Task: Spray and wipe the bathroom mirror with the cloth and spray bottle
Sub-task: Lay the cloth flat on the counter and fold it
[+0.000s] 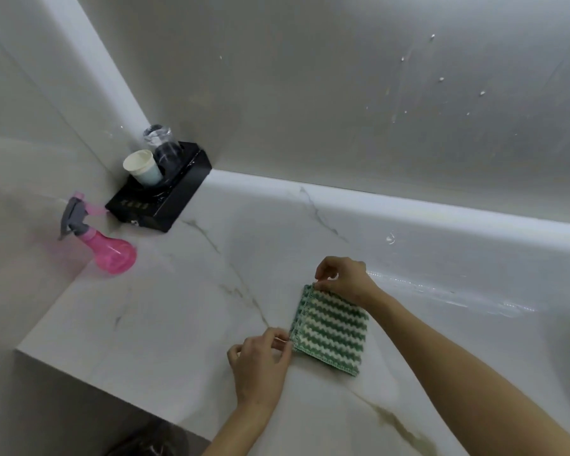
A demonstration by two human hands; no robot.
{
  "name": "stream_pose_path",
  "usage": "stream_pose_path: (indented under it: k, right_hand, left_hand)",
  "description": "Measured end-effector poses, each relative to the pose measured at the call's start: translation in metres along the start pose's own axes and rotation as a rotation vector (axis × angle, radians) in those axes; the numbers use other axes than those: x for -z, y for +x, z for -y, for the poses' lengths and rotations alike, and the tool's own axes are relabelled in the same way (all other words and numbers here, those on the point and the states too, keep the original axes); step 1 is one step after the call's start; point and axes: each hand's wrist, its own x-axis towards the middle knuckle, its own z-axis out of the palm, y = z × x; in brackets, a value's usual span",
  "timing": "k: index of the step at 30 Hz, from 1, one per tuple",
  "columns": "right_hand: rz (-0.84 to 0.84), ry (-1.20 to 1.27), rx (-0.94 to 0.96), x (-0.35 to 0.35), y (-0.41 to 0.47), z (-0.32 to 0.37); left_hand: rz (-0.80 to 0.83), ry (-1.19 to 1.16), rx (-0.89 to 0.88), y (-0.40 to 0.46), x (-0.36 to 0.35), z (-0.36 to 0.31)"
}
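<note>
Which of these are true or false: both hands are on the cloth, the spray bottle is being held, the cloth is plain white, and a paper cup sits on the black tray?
1. Both hands pinch the cloth. True: the left hand and right hand each hold a corner of the cloth.
2. The spray bottle is held. False: the pink spray bottle stands alone on the counter.
3. The cloth is plain white. False: it is green-and-white striped.
4. A paper cup sits on the black tray. True: the paper cup is on the black tray.
</note>
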Motion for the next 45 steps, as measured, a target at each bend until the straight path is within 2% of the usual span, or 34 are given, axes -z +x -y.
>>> stream_pose_path:
  k: [11, 17, 20, 25, 30, 36, 40, 45]
  right_hand:
    - [-0.058, -0.039, 0.010, -0.021, 0.015, 0.008]
    - [-0.108, -0.212, 0.052, -0.034, 0.015, 0.006]
    - [-0.216, -0.203, 0.036, -0.027, 0.004, 0.001]
    - [-0.547, -0.082, -0.127, -0.017, -0.050, -0.013]
    - [-0.717, -0.219, -0.232, -0.059, -0.102, -0.030]
    - [-0.613, -0.400, -0.217, -0.087, -0.108, -0.030]
    - [-0.517, -0.475, -0.240, -0.100, -0.100, -0.030]
    - [-0.454, -0.551, -0.275, -0.097, -0.101, -0.042]
  left_hand:
    - [0.003, 0.086, -0.172, 0.007, -0.004, 0.023]
    - [0.016, 0.166, -0.211, 0.008, -0.007, 0.032]
    - [-0.022, 0.185, -0.255, 0.011, -0.003, 0.039]
    - [-0.053, 0.196, -0.386, 0.038, 0.007, 0.037]
    - [0.023, 0.203, -0.606, 0.070, -0.013, 0.012]
    - [0.235, 0.335, -0.807, 0.078, -0.028, -0.013]
    - [0.372, 0.401, -0.742, 0.066, -0.043, -0.002]
    - [0.379, 0.496, -0.708, 0.077, -0.045, 0.010]
